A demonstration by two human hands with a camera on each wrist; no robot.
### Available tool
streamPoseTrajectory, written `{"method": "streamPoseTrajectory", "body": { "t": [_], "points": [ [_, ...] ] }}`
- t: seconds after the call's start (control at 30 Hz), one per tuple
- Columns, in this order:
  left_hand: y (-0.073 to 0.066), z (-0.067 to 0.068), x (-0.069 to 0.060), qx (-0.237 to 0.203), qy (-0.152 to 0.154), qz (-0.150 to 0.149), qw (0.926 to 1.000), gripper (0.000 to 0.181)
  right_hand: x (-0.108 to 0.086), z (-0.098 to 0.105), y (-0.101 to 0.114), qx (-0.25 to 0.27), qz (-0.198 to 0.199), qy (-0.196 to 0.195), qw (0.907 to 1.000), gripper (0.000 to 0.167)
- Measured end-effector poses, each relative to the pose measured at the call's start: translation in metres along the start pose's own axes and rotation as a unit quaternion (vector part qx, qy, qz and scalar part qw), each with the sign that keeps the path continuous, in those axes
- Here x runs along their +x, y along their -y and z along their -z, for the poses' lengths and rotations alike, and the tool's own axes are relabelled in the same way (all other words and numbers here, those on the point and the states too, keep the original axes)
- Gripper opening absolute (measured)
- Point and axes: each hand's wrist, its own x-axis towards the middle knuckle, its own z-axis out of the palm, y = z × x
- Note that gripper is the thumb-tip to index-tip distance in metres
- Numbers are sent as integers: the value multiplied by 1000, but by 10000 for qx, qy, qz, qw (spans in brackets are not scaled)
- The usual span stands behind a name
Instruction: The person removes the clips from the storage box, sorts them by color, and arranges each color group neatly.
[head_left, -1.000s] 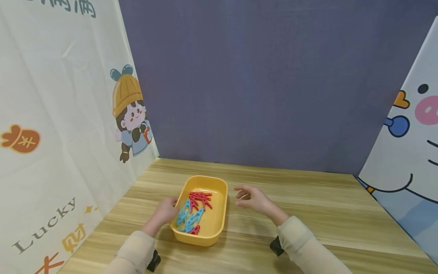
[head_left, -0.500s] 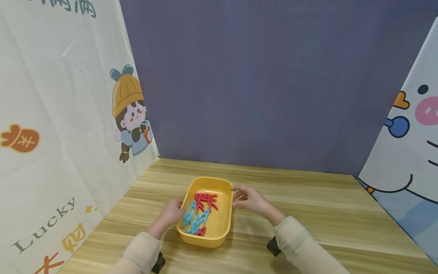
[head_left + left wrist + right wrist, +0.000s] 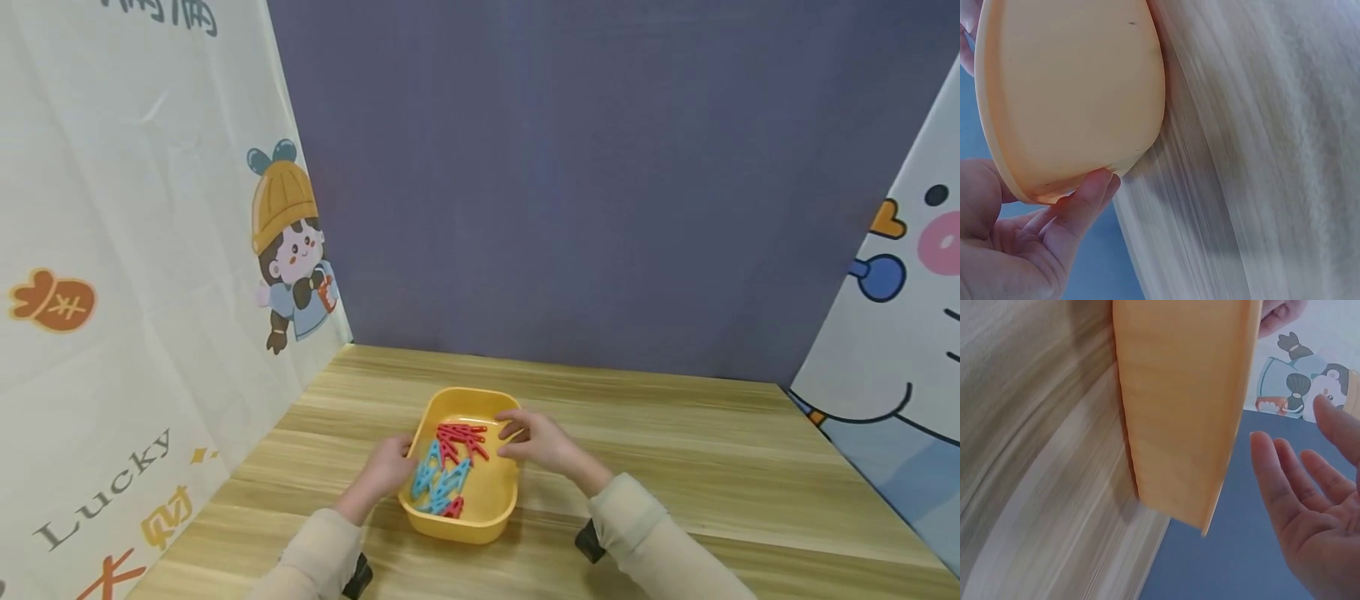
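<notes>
A yellow plastic bin (image 3: 495, 492) stands on the table in the head view, with blue clothespins (image 3: 450, 482) and red clothespins (image 3: 459, 433) lying inside it. My left hand (image 3: 386, 467) grips its left wall; in the left wrist view the fingers (image 3: 1088, 194) press the outside of the wall near a corner, while part of that hand is hidden behind the rim. My right hand (image 3: 543, 442) hovers at the bin's right rim, fingers loosely bent and holding nothing. Seen from the right wrist, the fingers (image 3: 1269, 465) are apart from the bin wall (image 3: 1179, 412).
The wood-grain table (image 3: 675, 467) extends to both sides of the bin. A dark blue-grey panel (image 3: 562, 183) closes off the back. Printed white sheets stand at the left (image 3: 165, 208) and at the right (image 3: 885, 358).
The bin, with the clothespins in it, has slid to the right along with my left hand. My right hand has come from beside the bin to over its right rim.
</notes>
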Motion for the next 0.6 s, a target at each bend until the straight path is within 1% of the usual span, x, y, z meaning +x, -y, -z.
{"method": "streamPoseTrajectory", "body": {
  "t": [0.13,0.27,0.43,0.53,0.6],
  "points": [
    [-2,-3,0,-3,-29,-70,10000,25,2,-6,2,-40,19,30,10000,48],
    [-4,-5,0,6,-17,-49,10000,26,4,-14,3,42,-27,81,10000,46],
    [-5,-5,0,-8,-1,-62,10000,27,5,-23,4,138,-117,236,9996,45],
    [-4,-6,0,-1,-5,-138,9999,27,6,-29,4,175,-88,319,9993,45],
    [-4,-7,0,12,-6,-138,9999,28,7,-32,4,235,-55,390,9989,44]
  ]
}}
